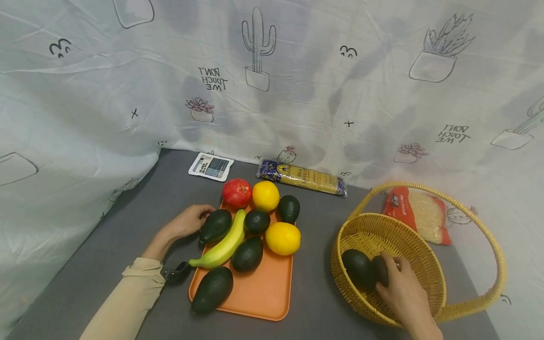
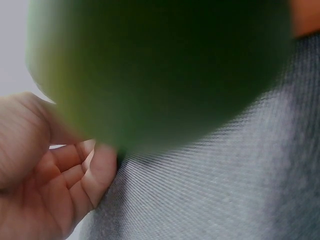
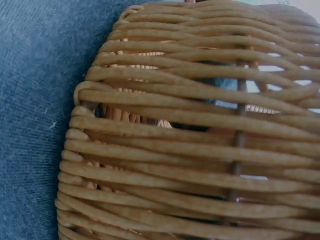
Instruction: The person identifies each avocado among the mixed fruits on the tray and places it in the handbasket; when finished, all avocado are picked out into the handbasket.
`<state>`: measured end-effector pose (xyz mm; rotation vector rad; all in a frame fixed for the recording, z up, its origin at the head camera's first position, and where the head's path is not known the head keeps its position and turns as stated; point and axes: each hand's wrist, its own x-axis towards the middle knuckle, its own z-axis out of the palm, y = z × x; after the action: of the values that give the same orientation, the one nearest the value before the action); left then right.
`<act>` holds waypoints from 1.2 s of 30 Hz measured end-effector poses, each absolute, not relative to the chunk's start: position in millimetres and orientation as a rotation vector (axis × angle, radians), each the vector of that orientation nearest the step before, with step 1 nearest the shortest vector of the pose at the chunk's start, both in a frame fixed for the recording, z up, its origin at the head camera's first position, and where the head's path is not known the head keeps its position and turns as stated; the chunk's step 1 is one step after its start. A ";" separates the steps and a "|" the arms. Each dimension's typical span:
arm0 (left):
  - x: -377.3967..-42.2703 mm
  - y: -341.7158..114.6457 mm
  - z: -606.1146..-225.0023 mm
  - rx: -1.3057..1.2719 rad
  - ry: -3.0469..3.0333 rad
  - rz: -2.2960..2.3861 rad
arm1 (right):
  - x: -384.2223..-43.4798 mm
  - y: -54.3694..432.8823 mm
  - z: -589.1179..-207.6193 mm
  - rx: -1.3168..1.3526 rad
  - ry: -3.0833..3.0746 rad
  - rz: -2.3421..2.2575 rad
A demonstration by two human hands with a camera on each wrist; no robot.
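In the head view my right hand (image 1: 403, 288) reaches into a wicker basket (image 1: 393, 222) and grips a dark avocado (image 1: 379, 271). Beside it in the basket lies another avocado (image 1: 358, 268). The basket's woven wall (image 3: 190, 150) fills the right wrist view and hides that hand. My left hand (image 1: 192, 221) is at the left edge of an orange tray (image 1: 259, 293), fingers loosely bent beside an avocado (image 1: 216, 225). A blurred green shape (image 2: 165, 70) covers much of the left wrist view, in front of the thumb.
The tray also bears a banana (image 1: 225, 245), a pomegranate (image 1: 237, 192), two yellow fruits (image 1: 283, 239) and several more avocados (image 1: 212, 289). Behind it lie a white packet (image 1: 210, 166) and a pasta pack (image 1: 303, 177). A red bag (image 1: 420, 215) lies behind the basket, whose handle (image 1: 497, 255) leans right.
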<state>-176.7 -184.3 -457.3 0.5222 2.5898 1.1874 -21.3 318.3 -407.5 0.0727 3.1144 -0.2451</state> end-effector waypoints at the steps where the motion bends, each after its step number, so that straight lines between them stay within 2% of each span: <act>1: -176.6 -184.5 -457.3 0.523 2.591 1.187 | -21.2 317.9 -407.1 0.069 3.115 -0.241; 7: -177.0 -185.0 -456.2 0.535 2.600 1.173 | -16.8 309.2 -399.8 -0.008 3.227 -0.213; 11: -178.3 -184.9 -455.2 0.538 2.606 1.165 | -15.1 288.4 -388.2 -0.157 3.428 -0.245; 22: -178.1 -184.7 -456.5 0.530 2.601 1.162 | -28.7 197.3 -367.9 -0.967 3.543 -0.425; 28: -177.3 -185.6 -453.0 0.560 2.630 1.142 | -34.1 136.3 -380.5 -1.378 3.346 -0.449; 36: -171.4 -182.1 -448.0 0.573 2.644 1.139 | -34.9 67.6 -403.7 -1.714 2.995 -0.247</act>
<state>-171.4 -182.1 -448.0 0.5727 2.6444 1.1388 -34.9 67.6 -403.7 -1.7138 2.9949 -0.2469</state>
